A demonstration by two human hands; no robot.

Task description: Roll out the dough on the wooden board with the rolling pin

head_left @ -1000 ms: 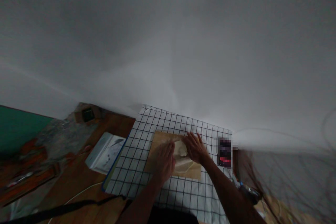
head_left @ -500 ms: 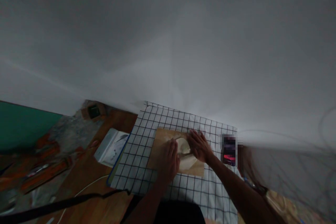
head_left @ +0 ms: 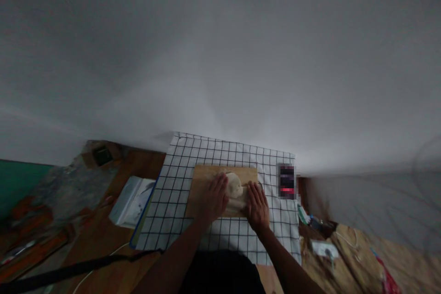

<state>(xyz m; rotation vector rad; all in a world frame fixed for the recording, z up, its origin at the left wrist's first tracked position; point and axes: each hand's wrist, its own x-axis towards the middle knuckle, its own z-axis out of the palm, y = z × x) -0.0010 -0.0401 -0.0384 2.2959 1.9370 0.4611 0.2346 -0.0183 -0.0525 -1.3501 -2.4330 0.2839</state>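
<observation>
A pale, rounded piece of dough (head_left: 234, 184) lies on a wooden board (head_left: 200, 187) between my two hands. Below it runs a light, smooth band (head_left: 237, 204); whether this is a rolling pin or more dough I cannot tell. My left hand (head_left: 217, 195) rests at the dough's left edge, fingers stretched out and together. On the other side, my right hand (head_left: 257, 204) lies with its fingers extended over the right end of the band and the board's edge. Both palms face down, so what is under them is hidden.
A black-and-white checked cloth (head_left: 165, 202) covers the table under the board. A blurred dark phone-like object (head_left: 286, 183) lies at its right. Left of the table stands a white-grey box-like item (head_left: 132, 202). A pale wall (head_left: 223, 78) rises behind.
My right hand has come down from the dough's upper right to its lower right. The left hand has shifted slightly up the board, and the whole view has moved a little.
</observation>
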